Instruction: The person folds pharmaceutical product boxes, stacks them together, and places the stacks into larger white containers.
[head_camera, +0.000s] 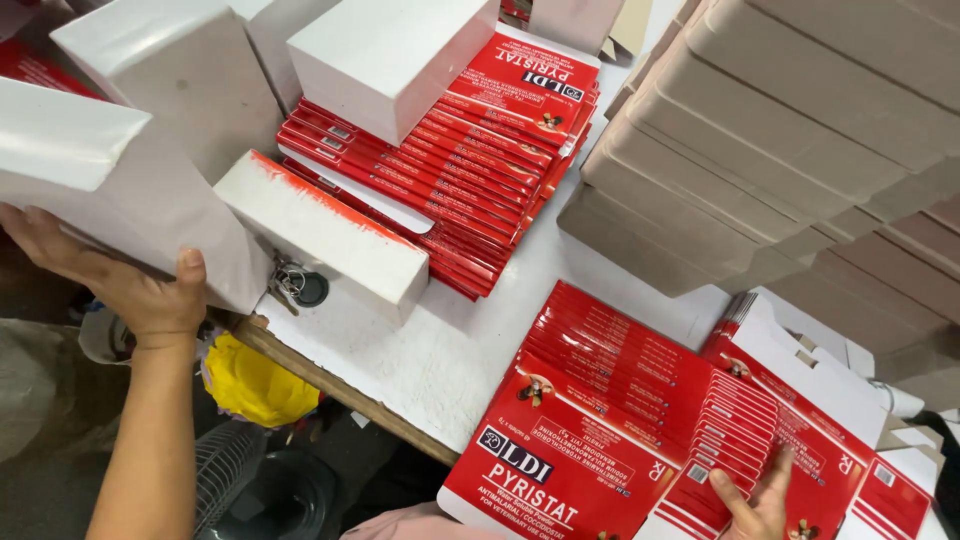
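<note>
Right hand (758, 500) flat, fingers spread on red flattened cartons (640, 420) — left hand (140, 290) gripping white box (110, 190) over white table (450, 350).

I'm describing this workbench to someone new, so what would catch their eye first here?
Bright red flat cartons, fanned in a stack at top centre, and a second red spread at the near table edge, where the right hand presses on them. At far left the left hand grips a white wrapped bundle; grey-brown board stacks fill the upper right.
</note>
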